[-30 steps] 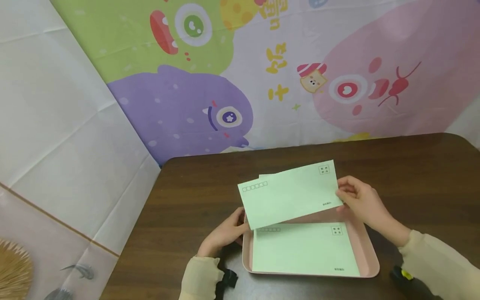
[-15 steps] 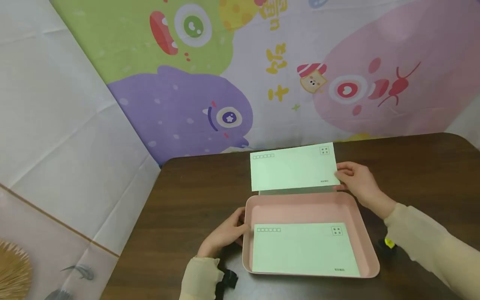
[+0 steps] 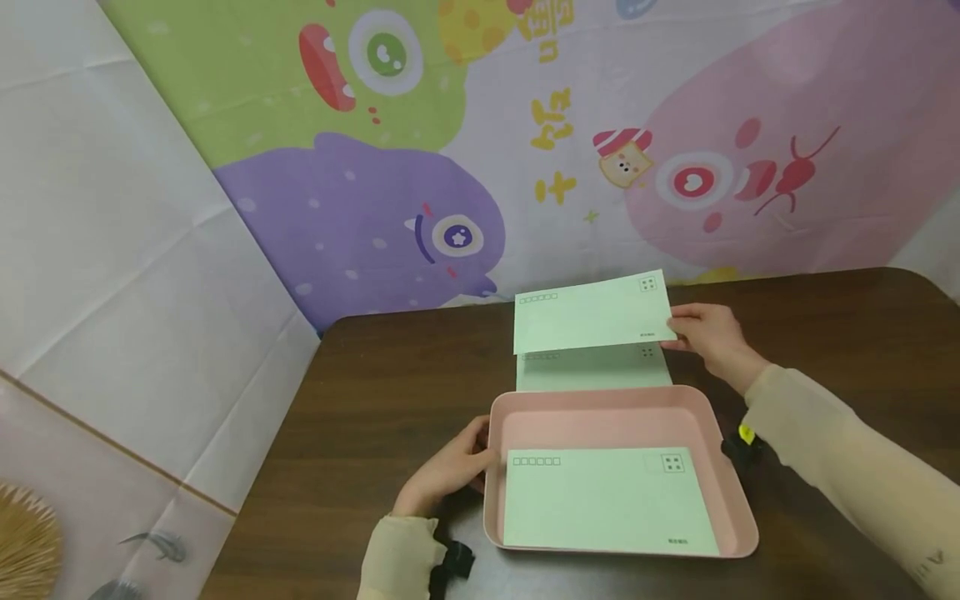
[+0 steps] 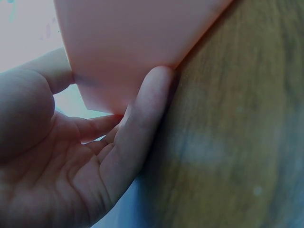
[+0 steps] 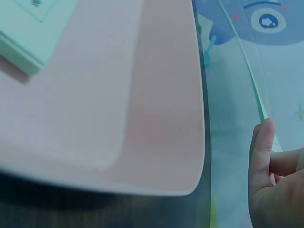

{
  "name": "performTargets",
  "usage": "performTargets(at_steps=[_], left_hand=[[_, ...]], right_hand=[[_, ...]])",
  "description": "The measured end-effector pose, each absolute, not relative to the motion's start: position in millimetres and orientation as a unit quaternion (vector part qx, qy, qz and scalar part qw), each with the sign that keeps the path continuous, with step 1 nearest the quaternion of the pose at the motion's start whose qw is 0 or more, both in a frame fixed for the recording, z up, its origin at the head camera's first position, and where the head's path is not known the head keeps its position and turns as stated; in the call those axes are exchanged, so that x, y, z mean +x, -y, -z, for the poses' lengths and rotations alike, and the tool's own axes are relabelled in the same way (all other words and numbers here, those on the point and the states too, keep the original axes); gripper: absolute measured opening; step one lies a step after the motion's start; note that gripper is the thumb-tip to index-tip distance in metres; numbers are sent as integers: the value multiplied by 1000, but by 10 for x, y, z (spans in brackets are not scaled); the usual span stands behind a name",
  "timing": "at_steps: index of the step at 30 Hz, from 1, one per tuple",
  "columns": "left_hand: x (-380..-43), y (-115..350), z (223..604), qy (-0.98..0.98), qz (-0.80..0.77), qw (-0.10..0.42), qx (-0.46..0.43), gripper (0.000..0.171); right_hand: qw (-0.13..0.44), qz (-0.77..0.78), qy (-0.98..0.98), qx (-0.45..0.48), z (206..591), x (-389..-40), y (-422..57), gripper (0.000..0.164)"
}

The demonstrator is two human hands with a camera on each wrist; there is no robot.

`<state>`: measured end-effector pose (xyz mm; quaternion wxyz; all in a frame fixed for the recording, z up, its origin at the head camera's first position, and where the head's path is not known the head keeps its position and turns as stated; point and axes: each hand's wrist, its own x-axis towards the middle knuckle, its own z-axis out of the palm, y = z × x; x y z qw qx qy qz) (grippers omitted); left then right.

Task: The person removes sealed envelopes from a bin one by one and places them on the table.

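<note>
Just right of centre, the right hand (image 3: 711,337) pinches one end of a pale green envelope (image 3: 591,312), held over a second envelope (image 3: 592,375) on the bench (image 3: 390,375). At lower centre, the left hand (image 3: 448,465) grasps the side of a pink tray (image 3: 592,412); stacked envelopes (image 3: 607,504) lie inside.

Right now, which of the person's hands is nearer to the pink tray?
Left. The left hand grips the pink tray at its left side; the right hand is beyond the far right corner, holding an envelope.
</note>
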<state>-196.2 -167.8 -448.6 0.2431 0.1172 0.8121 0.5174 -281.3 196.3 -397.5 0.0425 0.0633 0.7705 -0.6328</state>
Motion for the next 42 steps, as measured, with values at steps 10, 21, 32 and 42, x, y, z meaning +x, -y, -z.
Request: performTargets(at_steps=[10,21,32,42], left_hand=[[-1926,1658,4406,-809,-522,245,115,56],[-1928,1661,4430,-806,-526,244,116,53],[-1926,1643,4398,-806,-528,245,112,53],[-1825,1596,4165,-805,-528,244,114,52]], right_hand=[[70,646,-750,129,4014,-2925,-1960,47],[80,633,-759,130,4020,-3011,-1874,46],[71,620,-761,180,4038,-3078,-1860,46],[87,630,-749,184,4037,-3052,-1794,46]])
